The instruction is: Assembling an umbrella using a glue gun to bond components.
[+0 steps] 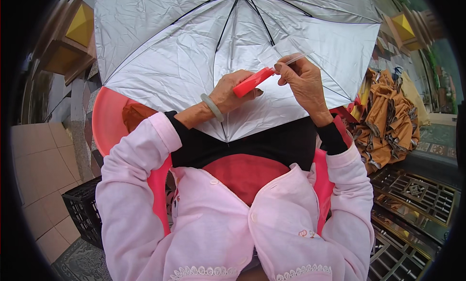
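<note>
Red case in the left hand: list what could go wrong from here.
1. The left hand grips the red case only at its lower end; it might slip onto the open silver umbrella.
2. The right hand pinches a thin clear strip with its fingers; that could bend or drop.
3. The umbrella leans on the lap and may shift.

Both forearms raised, bent inward, wrists close. Left hand (233, 89) curled shut in a grip; right hand (303, 79) pinching, fingertips (279, 67) together.
</note>
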